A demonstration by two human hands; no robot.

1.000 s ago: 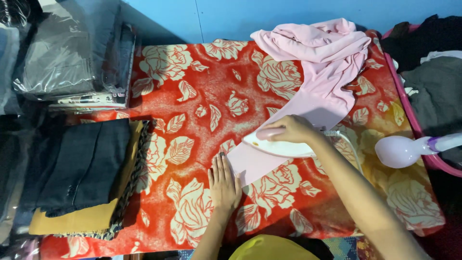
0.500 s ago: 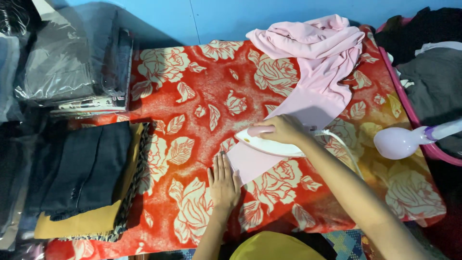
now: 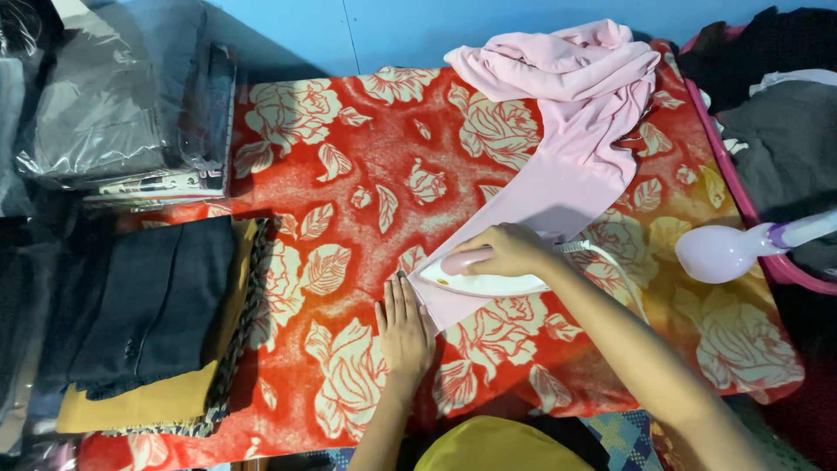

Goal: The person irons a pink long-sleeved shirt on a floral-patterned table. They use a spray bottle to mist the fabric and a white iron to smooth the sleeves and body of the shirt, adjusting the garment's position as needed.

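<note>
A pink cloth [image 3: 567,148] lies across a red blanket with cream flowers [image 3: 349,174], bunched at the far end and flat toward me. My right hand [image 3: 506,249] grips the pink handle of a white clothes iron [image 3: 479,281] that rests on the near end of the cloth. My left hand [image 3: 404,330] lies flat, fingers together, on the cloth's near corner just left of the iron. The iron's cord [image 3: 610,262] trails to the right.
Folded dark clothes on a yellow cloth [image 3: 139,323] sit at the left. Plastic-wrapped garments [image 3: 122,113] are stacked at the far left. A pale purple spray bottle [image 3: 732,249] and a pink basket of dark clothes [image 3: 785,131] stand at the right.
The iron and my right hand have slid a little left and toward me along the cloth. My left hand stays pressed on the corner.
</note>
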